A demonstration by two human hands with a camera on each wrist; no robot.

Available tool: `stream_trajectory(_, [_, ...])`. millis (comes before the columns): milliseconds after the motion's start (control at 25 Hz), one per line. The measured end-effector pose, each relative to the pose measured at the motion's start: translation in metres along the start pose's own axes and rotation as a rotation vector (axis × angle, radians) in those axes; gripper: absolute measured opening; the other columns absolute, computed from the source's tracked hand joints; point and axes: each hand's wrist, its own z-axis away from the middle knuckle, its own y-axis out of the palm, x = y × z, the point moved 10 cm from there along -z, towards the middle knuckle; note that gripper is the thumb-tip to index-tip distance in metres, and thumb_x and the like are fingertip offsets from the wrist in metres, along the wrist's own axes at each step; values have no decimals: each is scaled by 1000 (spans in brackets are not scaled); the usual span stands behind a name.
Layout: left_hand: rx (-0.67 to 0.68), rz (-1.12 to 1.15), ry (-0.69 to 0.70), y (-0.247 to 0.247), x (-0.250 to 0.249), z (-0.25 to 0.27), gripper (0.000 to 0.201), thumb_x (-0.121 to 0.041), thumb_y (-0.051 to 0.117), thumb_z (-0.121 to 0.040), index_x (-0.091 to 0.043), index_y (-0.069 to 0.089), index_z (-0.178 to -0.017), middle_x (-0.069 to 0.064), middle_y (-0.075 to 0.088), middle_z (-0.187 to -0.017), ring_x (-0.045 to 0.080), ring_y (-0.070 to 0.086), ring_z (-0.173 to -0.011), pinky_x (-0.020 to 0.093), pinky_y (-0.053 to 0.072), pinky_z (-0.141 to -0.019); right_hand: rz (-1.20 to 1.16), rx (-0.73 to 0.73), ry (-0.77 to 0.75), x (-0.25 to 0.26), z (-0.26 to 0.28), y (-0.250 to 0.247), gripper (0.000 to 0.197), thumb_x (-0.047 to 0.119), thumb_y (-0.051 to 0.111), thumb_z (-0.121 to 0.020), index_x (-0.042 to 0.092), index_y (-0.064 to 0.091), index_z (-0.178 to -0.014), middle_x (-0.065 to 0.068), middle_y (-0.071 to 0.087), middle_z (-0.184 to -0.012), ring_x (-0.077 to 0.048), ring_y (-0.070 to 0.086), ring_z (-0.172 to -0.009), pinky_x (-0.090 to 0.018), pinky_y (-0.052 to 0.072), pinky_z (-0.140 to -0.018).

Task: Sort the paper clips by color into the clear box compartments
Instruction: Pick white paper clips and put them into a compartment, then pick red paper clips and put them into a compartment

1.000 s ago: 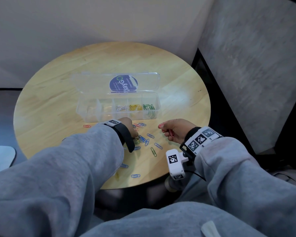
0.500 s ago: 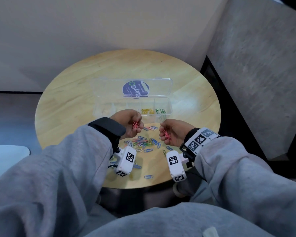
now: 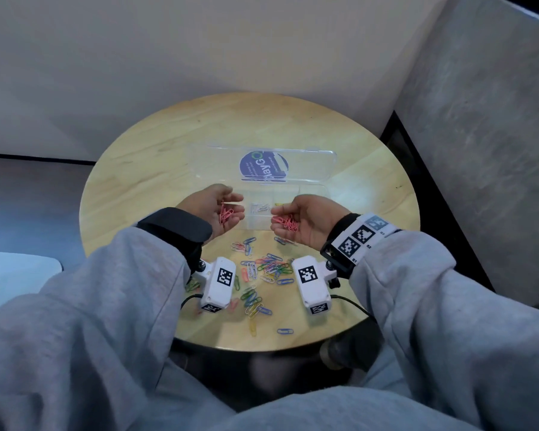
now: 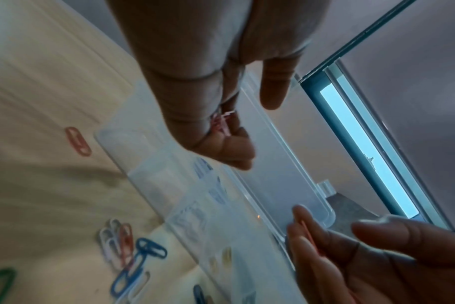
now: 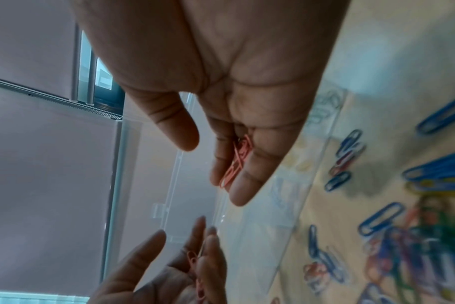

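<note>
The clear box (image 3: pixel 257 224) stands open mid-table, lid (image 3: pixel 311 169) laid back; white clips (image 3: pixel 261 207) show in one compartment. Both hands hover palm-up at its near wall. My left hand (image 3: pixel 235 203) cups a small bunch of pink clips (image 3: pixel 226 213), with its fingers curled round them (image 4: pixel 221 125). My right hand (image 3: pixel 276 218) carries more pink clips (image 3: pixel 288 223), which lie on nearly straight fingers (image 5: pixel 238 162) with the thumb apart. A mixed pile of coloured clips (image 3: pixel 269 269) lies on the table just in front of the hands.
The round wooden table (image 3: pixel 156 169) is small, with its edge close to my lap. Stray clips lie near the front edge, a blue one (image 3: pixel 285 331) and a yellow one (image 3: pixel 253 326). A lone red clip (image 4: pixel 78 142) lies left of the box. Grey walls stand behind and to the right.
Both hands have risen from the clip pile to the box front and turned palm-up. The fingers have uncurled, showing the pink clips they gathered.
</note>
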Motion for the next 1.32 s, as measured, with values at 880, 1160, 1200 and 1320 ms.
stream_trajectory(880, [36, -340, 197, 12, -34, -10, 10, -22, 53, -94, -18, 53, -84, 2, 54, -80, 13, 53, -66, 21, 43, -60, 268, -138, -124, 35, -16, -5, 18, 4, 43, -93, 8, 55, -81, -7, 54, -76, -16, 55, -68, -23, 48, -69])
stream_trajectory(1160, [199, -1371, 295, 79, 26, 6, 15, -23, 68, -80, -22, 62, -93, -10, 50, -70, 10, 49, -65, 21, 36, -57, 599, -292, -6, -10, 16, -95, 19, 1, 51, -90, 8, 51, -72, -9, 49, -69, -18, 50, -60, -22, 48, -54])
stream_trajectory(1200, [211, -1465, 297, 84, 34, 5, 21, -22, 68, -79, -21, 63, -100, -8, 52, -75, 13, 51, -71, 22, 37, -60, 673, -310, 14, -15, 16, -103, 20, 3, 56, -88, 10, 51, -70, -8, 50, -68, -19, 51, -61, -24, 48, -57])
stream_trajectory(1320, [300, -1735, 297, 101, 58, 0, 45, -19, 67, -78, -22, 56, -122, 4, 56, -109, 22, 54, -101, 27, 41, -80, 902, -372, 62, -25, 22, -120, 18, 8, 65, -81, 16, 55, -69, -3, 55, -71, -22, 54, -74, -33, 51, -73])
